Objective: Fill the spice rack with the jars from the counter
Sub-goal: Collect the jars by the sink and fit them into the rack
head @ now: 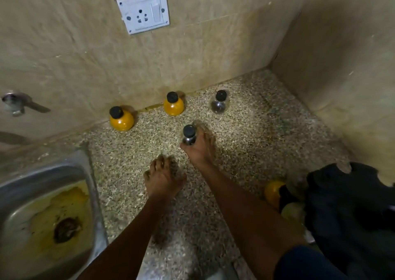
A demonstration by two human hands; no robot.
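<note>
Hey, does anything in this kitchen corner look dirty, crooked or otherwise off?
Yes. The steel sink holds a yellow stain with dark residue around the drain. The wall socket sits crooked, with a dark gap showing along its top edge. The jars standing on the counter are all upright.

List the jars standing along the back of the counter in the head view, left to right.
Yellow jar near the sink side → second yellow jar → clear jar with black cap. The dark jar held in the right hand stands nearer, so it is left out.
</note>
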